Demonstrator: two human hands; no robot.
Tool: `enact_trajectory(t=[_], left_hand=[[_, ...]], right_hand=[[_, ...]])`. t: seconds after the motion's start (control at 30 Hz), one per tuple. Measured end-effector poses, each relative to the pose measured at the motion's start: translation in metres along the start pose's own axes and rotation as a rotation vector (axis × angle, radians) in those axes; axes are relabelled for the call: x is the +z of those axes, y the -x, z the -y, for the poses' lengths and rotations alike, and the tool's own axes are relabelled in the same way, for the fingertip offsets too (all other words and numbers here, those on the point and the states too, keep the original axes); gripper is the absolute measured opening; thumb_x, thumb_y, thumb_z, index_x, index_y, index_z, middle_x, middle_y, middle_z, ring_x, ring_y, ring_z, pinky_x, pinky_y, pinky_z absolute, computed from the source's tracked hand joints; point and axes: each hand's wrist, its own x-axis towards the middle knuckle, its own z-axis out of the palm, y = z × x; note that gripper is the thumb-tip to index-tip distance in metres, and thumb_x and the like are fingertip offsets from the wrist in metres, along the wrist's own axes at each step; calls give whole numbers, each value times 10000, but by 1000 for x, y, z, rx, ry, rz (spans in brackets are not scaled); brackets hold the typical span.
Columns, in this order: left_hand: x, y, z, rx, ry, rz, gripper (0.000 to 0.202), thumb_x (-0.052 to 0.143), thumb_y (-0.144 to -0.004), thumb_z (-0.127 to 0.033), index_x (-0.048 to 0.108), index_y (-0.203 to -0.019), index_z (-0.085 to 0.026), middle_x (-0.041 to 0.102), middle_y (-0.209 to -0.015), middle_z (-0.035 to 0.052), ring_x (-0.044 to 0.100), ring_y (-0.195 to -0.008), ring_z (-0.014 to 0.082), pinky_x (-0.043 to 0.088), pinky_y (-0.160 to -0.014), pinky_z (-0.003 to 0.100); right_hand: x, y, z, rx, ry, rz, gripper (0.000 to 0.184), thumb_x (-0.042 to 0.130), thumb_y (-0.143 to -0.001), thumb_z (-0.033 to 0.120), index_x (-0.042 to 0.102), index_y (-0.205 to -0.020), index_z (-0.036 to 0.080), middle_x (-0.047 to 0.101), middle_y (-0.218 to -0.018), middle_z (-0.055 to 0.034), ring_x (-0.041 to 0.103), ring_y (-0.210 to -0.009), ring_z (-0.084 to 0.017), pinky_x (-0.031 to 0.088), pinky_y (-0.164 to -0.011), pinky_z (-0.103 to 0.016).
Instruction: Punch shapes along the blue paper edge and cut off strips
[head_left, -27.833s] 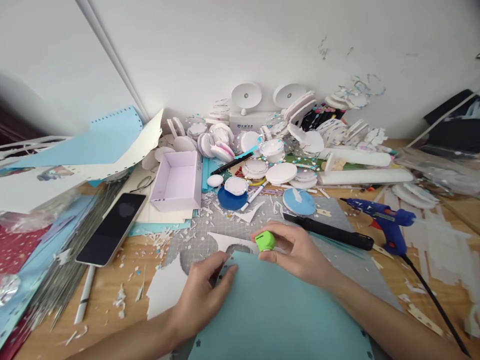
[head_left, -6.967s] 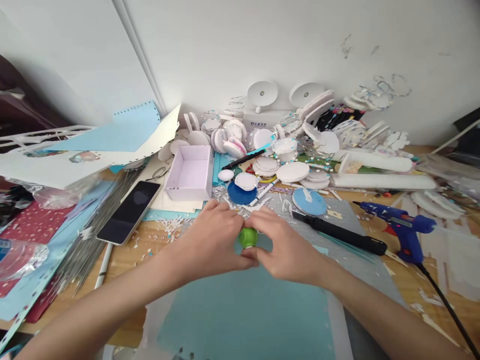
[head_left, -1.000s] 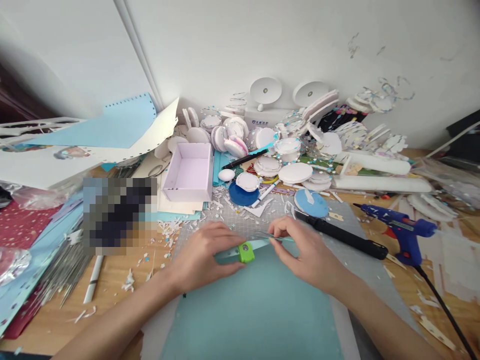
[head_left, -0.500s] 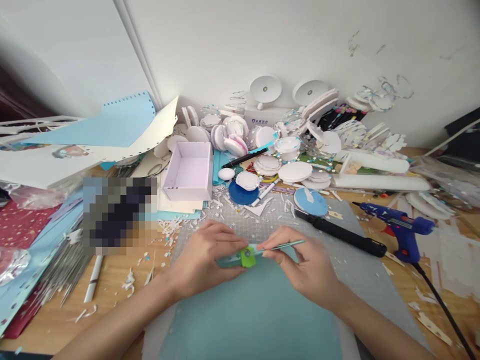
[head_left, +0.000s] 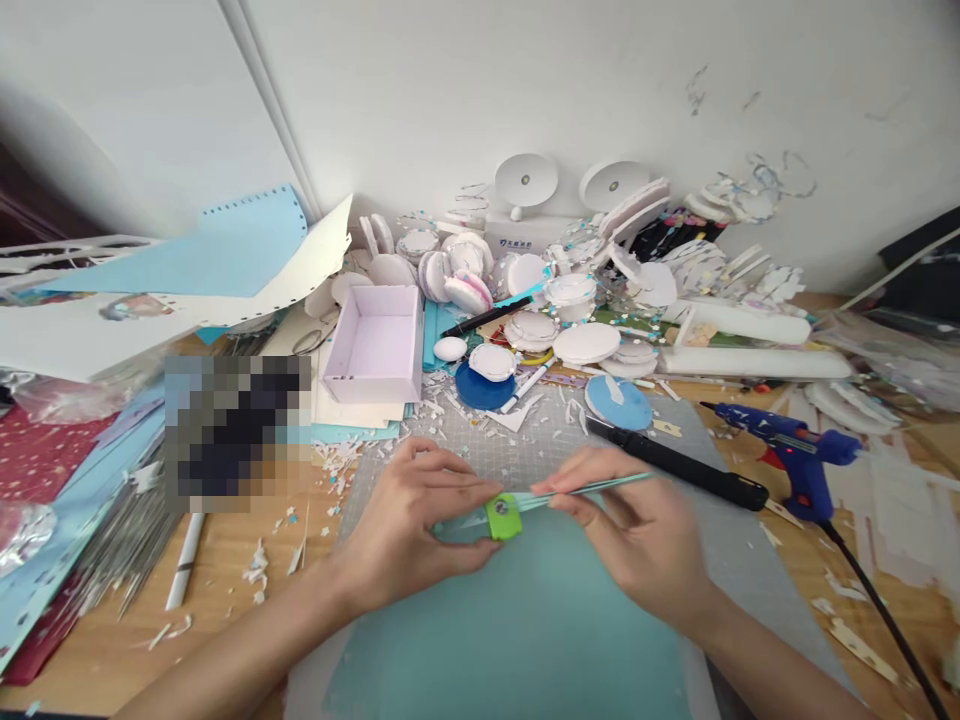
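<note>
My left hand is closed on a small bright green paper punch, with a round metal part on its upper face. Narrow light teal paper runs to the punch from the right. My right hand pinches this paper between thumb and fingers, its thin end sticking out past the fingertips. Beneath both hands lies a large teal sheet on a grey cutting mat. Part of the paper is hidden behind my left fingers.
A lilac box stands behind my left hand. A black-handled cutter and a blue glue gun lie to the right. White foam discs crowd the back. Paper scraps and thin wires cover the left side.
My right hand has moved to the right, drawing the paper along, and a longer stretch shows between the hands. The punch in my left hand has shifted slightly right.
</note>
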Motion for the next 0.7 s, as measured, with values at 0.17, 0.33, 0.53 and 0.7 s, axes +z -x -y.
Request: enact_trajectory(t=[0.17, 0.33, 0.53, 0.7], left_hand=[[-2, 0, -1, 29, -27, 7, 276, 725, -745, -224, 698, -1019, -211, 754, -886, 6, 668, -824, 194, 391, -860, 382], [-2, 0, -3, -21, 23, 21, 273, 742, -735, -251, 709, -1002, -202, 750, -859, 4, 660, -840, 193, 375, -884, 389], [-8, -4, -6, -243, 228, 171, 188, 755, -720, -293, 748, -893, -220, 730, -760, -15, 641, -727, 157, 431, -813, 319], [-13, -11, -8, -580, 346, 310, 213, 726, -718, -392, 768, -862, -240, 726, -786, -13, 627, -730, 160, 467, -669, 248]], right_hand=[[1, -1, -1, -26, 64, 101, 167, 580, -845, 86, 611, -896, 242, 679, -793, -16, 646, -740, -160, 520, -655, -294], [3, -2, 4, -66, 53, 106, 168, 566, -853, 97, 596, -913, 252, 676, -799, -21, 642, -745, -178, 525, -638, -317], [-33, -20, -6, 28, 404, -161, 16, 559, -870, 215, 567, -877, 228, 644, -827, -37, 630, -756, -192, 488, -644, -312], [-55, -29, -38, 105, 818, 187, 164, 564, -866, 303, 522, -737, 212, 567, -693, -25, 552, -667, -207, 435, -587, -325]])
